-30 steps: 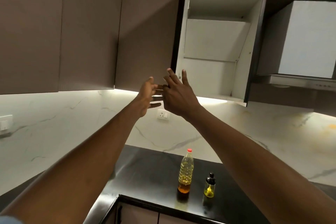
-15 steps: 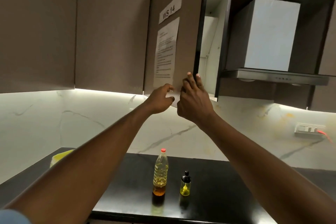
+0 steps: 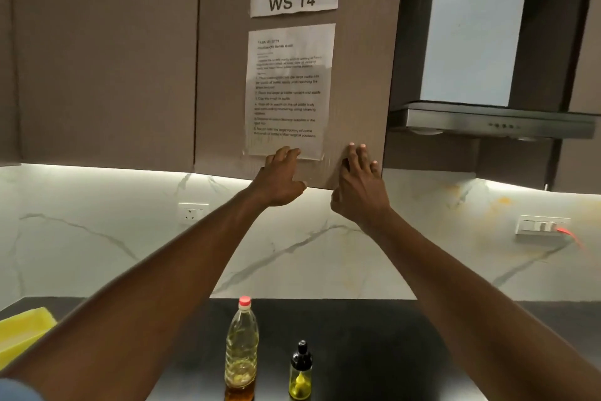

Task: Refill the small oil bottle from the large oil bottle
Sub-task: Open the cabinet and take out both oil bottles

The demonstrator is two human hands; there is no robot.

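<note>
Pressing open-fingered on a cabinet door (image 3: 357, 75), left hand (image 3: 279, 179) and right hand (image 3: 357, 189) sit far above large bottle (image 3: 241, 348) and small bottle (image 3: 300, 371).

lg oil btl (image 3: 241, 348) upright beside sm btl (image 3: 301, 373)

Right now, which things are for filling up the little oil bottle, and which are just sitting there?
For the job:
large oil bottle, red cap on
small oil bottle, black top on

Just there:
yellow thing at the left edge
wall socket
range hood
cabinet door, with the left hand and right hand on it
</note>
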